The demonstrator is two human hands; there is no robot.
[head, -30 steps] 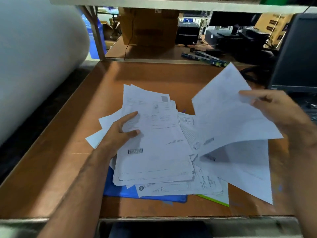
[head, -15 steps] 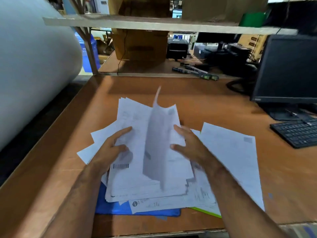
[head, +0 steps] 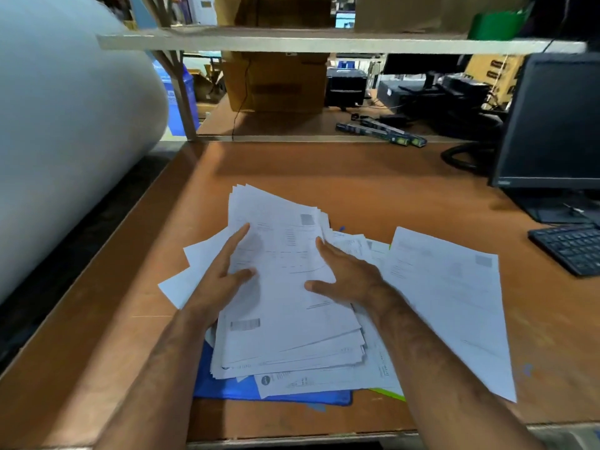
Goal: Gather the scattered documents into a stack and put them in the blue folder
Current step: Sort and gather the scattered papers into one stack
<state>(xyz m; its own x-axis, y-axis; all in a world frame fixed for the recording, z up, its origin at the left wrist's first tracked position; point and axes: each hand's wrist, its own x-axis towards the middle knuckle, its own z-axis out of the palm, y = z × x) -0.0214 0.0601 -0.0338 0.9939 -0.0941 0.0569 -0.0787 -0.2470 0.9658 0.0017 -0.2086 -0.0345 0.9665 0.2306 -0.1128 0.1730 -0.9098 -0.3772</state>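
A loose pile of white printed documents (head: 285,306) lies on the brown desk (head: 373,190). My left hand (head: 224,277) rests flat on the pile's left side, fingers spread. My right hand (head: 344,274) presses flat on its right side, thumb out. Neither hand grips a sheet. The blue folder (head: 227,389) lies under the pile, only its near edge and left corner showing. A single white sheet (head: 454,300) lies apart to the right. More sheets (head: 191,271) stick out on the left under my left hand.
A black monitor (head: 552,125) and keyboard (head: 571,248) stand at the right. A large white roll (head: 65,141) fills the left. A yellow-green folder edge (head: 389,393) shows under the papers. A shelf (head: 324,42) with cardboard boxes (head: 276,82) runs across the back.
My right hand has laid the sheet it held onto the pile and now presses flat on it. One sheet stays on the desk at the right. My left hand has stayed put.
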